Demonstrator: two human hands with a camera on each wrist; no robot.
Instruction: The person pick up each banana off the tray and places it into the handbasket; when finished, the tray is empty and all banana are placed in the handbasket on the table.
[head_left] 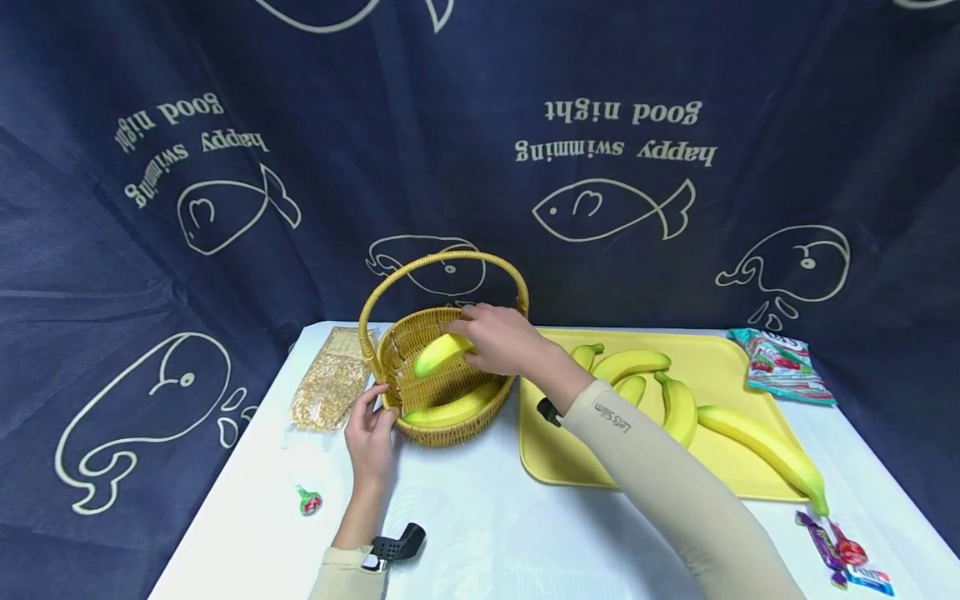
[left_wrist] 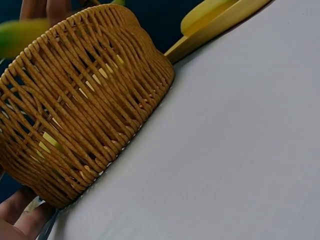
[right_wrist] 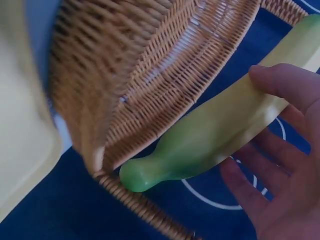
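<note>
Only the head view takes in the whole white table (head_left: 480, 517), with the wicker basket (head_left: 442, 375) as the landmark near its middle. Far left of the basket, a clear packet of grain (head_left: 330, 387) lies flat, and a small wrapped lollipop (head_left: 309, 500) sits nearer the front edge, with bare tabletop around it. The left hand (head_left: 371, 433) rests against the basket's left outer wall, its fingers curled lightly onto the weave; how firmly it holds cannot be told. The left wrist view adds what the head view lacks: the basket's woven side (left_wrist: 85, 105) seen close, standing on the table, fingertips (left_wrist: 22, 210) just at its base, and yellow showing through the gaps.

Inside the basket one banana (head_left: 453, 408) already lies along the bottom. Above it, under the arched handle (head_left: 442, 267), the right hand (head_left: 498, 337) reaches over the rim from the right, forearm stretched across the tray, fingers and thumb wrapped around a greenish banana (head_left: 442, 352). The right wrist view shows that grasp (right_wrist: 280, 150) closely: the fruit's green end (right_wrist: 145, 175) pokes past the basket rim (right_wrist: 145, 210).

Right of the basket, just beside it, a yellow tray (head_left: 720, 350) carries more bananas (head_left: 675, 400). Beyond the tray lie a snack packet (head_left: 783, 365) and, at the front right corner, wrapped sweets (head_left: 843, 554).
</note>
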